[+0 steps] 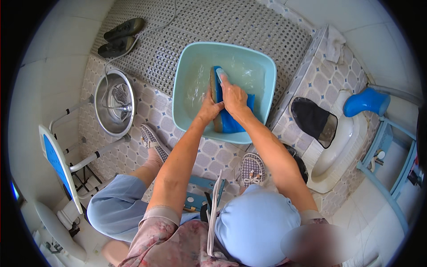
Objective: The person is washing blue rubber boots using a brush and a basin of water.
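A blue rubber boot (231, 123) with a tan sole lies in a pale green plastic basin (179, 89) holding shallow water. My left hand (207, 107) grips the boot along its sole edge, with the thumb turned toward the other hand. My right hand (234, 95) rests over the boot's upper, its fingers closed on a small pale blue thing (220, 73) pressed against the boot. The fingers partly cover that thing, so I cannot tell its kind. The second blue boot (366, 102) lies on the right, beside a squat toilet (332, 156).
A metal bowl (100, 116) with a shower head (127, 108) stands at left. Dark shoes (124, 29) sit on a perforated grey mat (242, 24) behind the basin. A black insole-shaped piece (311, 118) lies by the toilet. At right stands a blue shelf (387, 196).
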A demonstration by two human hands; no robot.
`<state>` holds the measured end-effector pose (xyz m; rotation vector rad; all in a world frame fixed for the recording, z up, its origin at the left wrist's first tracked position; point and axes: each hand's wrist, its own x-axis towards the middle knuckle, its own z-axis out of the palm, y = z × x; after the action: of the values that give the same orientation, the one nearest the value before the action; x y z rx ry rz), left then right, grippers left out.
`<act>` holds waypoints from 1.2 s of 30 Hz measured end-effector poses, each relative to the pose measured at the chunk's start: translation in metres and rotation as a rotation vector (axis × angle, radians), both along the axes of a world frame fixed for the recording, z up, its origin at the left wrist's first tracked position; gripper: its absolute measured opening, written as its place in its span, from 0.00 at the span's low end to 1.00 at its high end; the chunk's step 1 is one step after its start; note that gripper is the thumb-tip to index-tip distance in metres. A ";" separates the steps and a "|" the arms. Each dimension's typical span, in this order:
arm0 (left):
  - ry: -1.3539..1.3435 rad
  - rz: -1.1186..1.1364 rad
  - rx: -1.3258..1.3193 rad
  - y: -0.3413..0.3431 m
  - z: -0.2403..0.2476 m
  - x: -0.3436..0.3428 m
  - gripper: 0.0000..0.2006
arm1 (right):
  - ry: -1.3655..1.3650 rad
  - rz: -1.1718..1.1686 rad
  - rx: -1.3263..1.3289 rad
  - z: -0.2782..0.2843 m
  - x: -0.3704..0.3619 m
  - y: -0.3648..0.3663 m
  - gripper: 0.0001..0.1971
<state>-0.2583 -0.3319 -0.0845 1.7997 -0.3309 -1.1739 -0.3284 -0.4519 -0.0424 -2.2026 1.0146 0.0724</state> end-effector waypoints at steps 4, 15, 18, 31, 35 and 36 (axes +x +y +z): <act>-0.357 -0.073 0.162 -0.007 0.013 -0.014 0.45 | 0.049 -0.068 -0.155 -0.019 -0.007 -0.026 0.20; 0.053 0.277 -0.004 0.019 0.020 0.006 0.31 | 0.232 0.034 0.500 0.040 -0.046 -0.059 0.17; -0.401 0.226 0.053 0.009 0.022 -0.004 0.32 | 0.007 -0.082 0.705 0.039 -0.050 -0.055 0.23; 0.203 0.468 -0.118 0.023 0.094 -0.026 0.20 | -0.381 -0.144 1.736 0.028 -0.035 -0.031 0.15; 0.509 0.490 -0.336 0.043 0.093 -0.016 0.28 | -0.541 -0.170 1.399 -0.001 -0.021 0.033 0.19; 0.502 0.498 -0.333 0.048 0.086 -0.014 0.28 | -0.565 -0.152 1.162 0.002 -0.018 0.050 0.20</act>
<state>-0.2720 -0.2836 0.0011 1.1547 0.1992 -1.0844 -0.3466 -0.4018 -0.0405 -0.9861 0.5585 -0.0300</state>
